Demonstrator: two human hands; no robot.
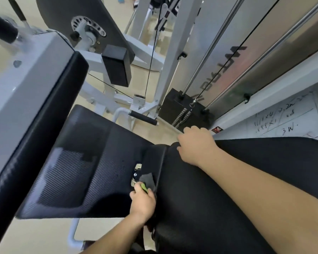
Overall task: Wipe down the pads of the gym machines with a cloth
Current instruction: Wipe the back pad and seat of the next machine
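A black seat pad [84, 162] with a ribbed, partly damp-looking surface lies in the middle. To its right a second black back pad [218, 189] meets it at a hinge gap. My left hand [142, 200] is closed on a dark cloth with a green tag [147, 180] at that gap, low in the view. My right hand [196, 145] rests on the top edge of the back pad with its fingers curled over the far corner; I see nothing in it. Another long black pad [44, 129] runs along the grey frame at the left.
A weight stack [184, 110] with steel guide rods and cables stands behind the seat. A black-gripped handle [144, 118] sticks out near it. A grey machine frame [22, 85] and a black block pad [117, 65] fill the upper left. A white board with handwriting [286, 118] sits at right.
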